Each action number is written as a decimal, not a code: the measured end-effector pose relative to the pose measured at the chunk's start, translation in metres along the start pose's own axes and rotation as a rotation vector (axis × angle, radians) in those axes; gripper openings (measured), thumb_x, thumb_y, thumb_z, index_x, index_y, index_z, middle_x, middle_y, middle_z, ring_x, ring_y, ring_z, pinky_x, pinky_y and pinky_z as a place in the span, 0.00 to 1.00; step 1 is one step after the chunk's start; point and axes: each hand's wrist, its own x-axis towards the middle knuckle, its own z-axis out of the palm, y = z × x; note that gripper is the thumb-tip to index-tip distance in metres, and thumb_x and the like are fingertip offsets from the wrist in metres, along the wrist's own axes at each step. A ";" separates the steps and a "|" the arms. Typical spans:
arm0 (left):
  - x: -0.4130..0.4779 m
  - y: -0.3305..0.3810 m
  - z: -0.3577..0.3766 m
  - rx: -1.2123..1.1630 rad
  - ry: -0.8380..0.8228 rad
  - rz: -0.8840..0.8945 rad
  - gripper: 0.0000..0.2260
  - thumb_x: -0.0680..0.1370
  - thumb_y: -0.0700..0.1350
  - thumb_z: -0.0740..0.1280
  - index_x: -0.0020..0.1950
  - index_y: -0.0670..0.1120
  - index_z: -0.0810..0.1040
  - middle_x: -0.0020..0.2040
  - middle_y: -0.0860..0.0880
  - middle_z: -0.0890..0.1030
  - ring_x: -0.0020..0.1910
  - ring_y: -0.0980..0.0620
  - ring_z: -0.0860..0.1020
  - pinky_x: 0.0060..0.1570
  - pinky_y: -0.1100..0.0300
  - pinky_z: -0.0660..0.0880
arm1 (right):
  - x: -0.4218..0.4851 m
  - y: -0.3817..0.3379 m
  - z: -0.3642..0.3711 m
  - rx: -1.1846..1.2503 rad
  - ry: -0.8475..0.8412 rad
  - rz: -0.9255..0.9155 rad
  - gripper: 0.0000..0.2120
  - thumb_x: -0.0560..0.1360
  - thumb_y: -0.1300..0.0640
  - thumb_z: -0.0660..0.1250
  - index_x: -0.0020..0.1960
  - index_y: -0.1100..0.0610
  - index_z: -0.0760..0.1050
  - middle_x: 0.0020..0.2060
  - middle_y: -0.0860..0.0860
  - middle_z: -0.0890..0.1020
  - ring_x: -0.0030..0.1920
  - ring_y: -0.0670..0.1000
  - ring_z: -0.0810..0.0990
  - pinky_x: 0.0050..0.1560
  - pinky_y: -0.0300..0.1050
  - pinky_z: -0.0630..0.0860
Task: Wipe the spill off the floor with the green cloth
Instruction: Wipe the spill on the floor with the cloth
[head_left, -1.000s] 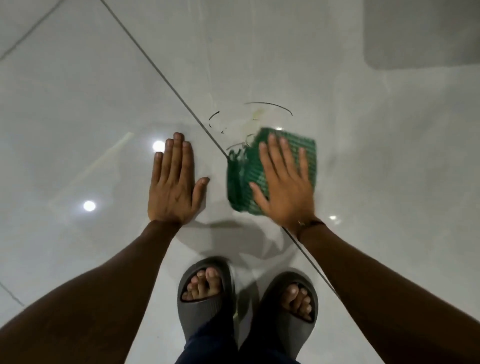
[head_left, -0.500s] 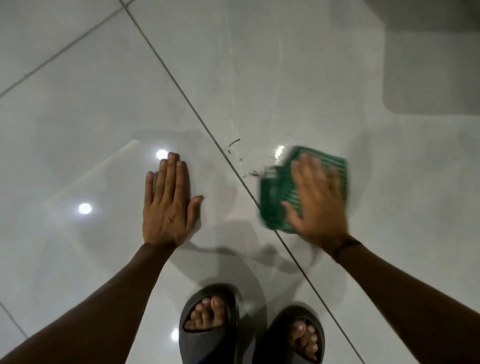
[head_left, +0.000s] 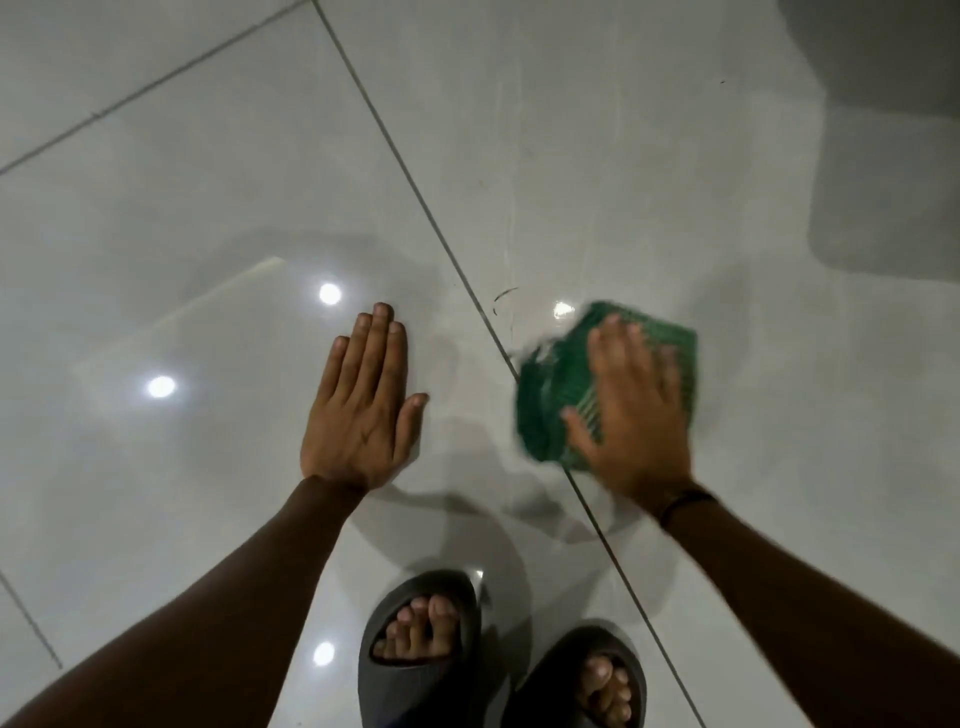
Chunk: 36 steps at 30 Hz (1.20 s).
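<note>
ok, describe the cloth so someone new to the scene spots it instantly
Start from the dark grout line running diagonally across the pale glossy floor. Follow it toward the person's feet: the green cloth lies just right of it, pressed flat under the right hand. It is the only coloured thing there; the left hand rests on bare tile.

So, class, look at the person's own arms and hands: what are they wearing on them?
Both forearms are bare, with no sleeves in view. The left hand wears nothing: no glove, ring or band shows. The right hand is also ungloved, and a thin dark band circles its wrist. The right hand is blurred, so finer details cannot be told.
</note>
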 end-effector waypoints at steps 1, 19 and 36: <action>-0.001 0.000 0.002 0.005 0.006 0.003 0.36 0.87 0.57 0.53 0.90 0.37 0.53 0.92 0.36 0.53 0.92 0.38 0.53 0.91 0.39 0.53 | 0.017 0.014 -0.004 0.004 0.015 0.118 0.44 0.82 0.33 0.56 0.89 0.57 0.48 0.89 0.57 0.53 0.89 0.61 0.52 0.88 0.66 0.45; -0.001 -0.001 0.001 -0.001 0.000 0.005 0.35 0.87 0.54 0.53 0.89 0.36 0.55 0.91 0.36 0.55 0.92 0.37 0.54 0.90 0.37 0.57 | 0.102 -0.082 -0.015 0.096 0.055 0.072 0.43 0.83 0.31 0.52 0.89 0.54 0.48 0.89 0.59 0.52 0.89 0.64 0.51 0.87 0.71 0.48; -0.002 0.000 -0.001 -0.046 -0.002 0.011 0.35 0.87 0.56 0.50 0.90 0.38 0.52 0.92 0.37 0.52 0.92 0.37 0.51 0.90 0.37 0.53 | 0.062 -0.056 0.006 0.094 0.076 -0.113 0.40 0.84 0.32 0.54 0.89 0.49 0.51 0.89 0.56 0.48 0.89 0.64 0.49 0.86 0.72 0.42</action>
